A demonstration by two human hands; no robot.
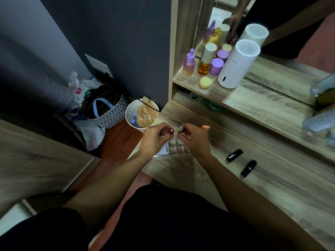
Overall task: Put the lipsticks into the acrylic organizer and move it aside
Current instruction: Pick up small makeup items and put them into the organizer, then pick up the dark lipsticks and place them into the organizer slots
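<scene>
So I'm at my wooden vanity (pixel 199 178), and two black lipsticks (pixel 234 155) (pixel 248 168) are lying loose on the top, off to my right. My left hand (pixel 154 140) is pinched around a lipstick with a red end (pixel 171 130), and my right hand (pixel 194 140) is pinched on a clear-topped one (pixel 180 127). Both are right over the acrylic organizer (pixel 176 146) sitting at the table's left edge. Further back on the shelf are purple bottles (pixel 189 63) and a white cylinder (pixel 237 64).

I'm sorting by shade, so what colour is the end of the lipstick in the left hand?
Dark red, on the lipstick in the left hand; head view.
</scene>
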